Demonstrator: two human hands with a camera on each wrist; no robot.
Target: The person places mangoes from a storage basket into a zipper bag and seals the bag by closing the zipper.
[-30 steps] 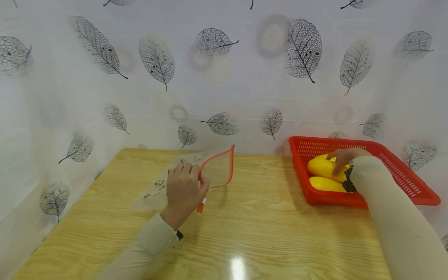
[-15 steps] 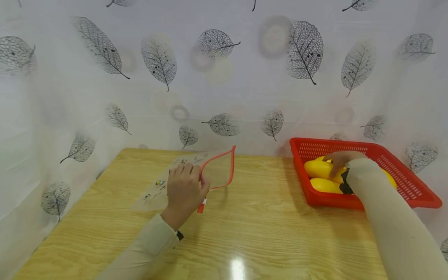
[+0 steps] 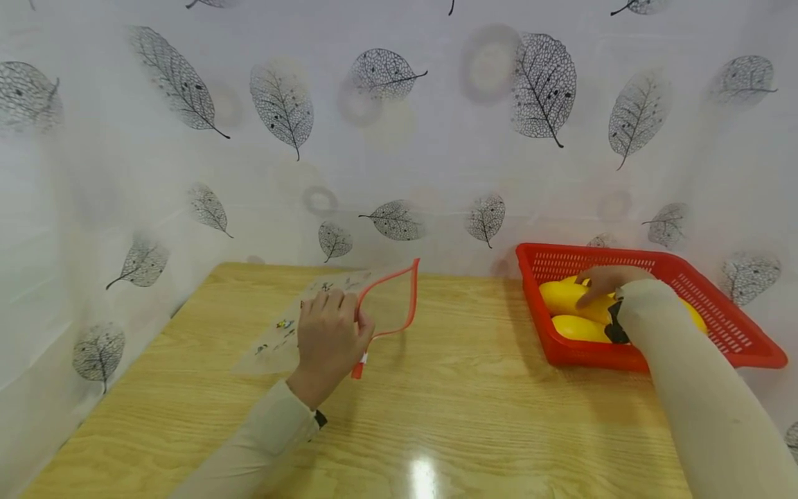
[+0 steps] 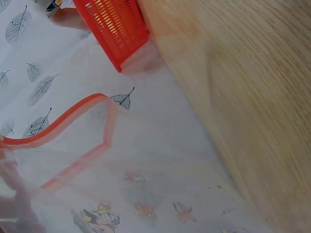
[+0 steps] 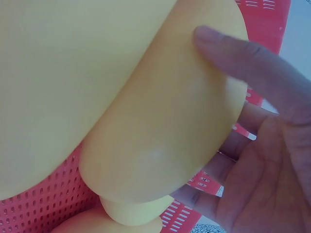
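Observation:
My left hand (image 3: 330,339) grips the red zip edge of a clear zip bag (image 3: 386,305) printed with small cartoon figures; its mouth gapes to the right. In the left wrist view the bag (image 4: 155,167) spreads out, with fingers partly seen through it. My right hand (image 3: 601,281) reaches into a red plastic basket (image 3: 757,350). There it holds a smooth yellow mango-shaped fruit (image 3: 561,298). In the right wrist view the thumb lies on one side of this fruit (image 5: 160,126), fingers partly hidden behind it. Another yellow fruit (image 5: 63,73) is beside it.
More yellow fruits lie in the basket, one in front (image 3: 580,329) and one right of the forearm (image 3: 695,317). The basket stands at the right of the wooden table (image 3: 474,416). A leaf-printed curtain (image 3: 424,152) hangs behind and along the left.
Inside the basket, my right hand and the fruit it holds have shifted slightly left. A yellow fruit has come into view right of the forearm. The left hand and bag stay put.

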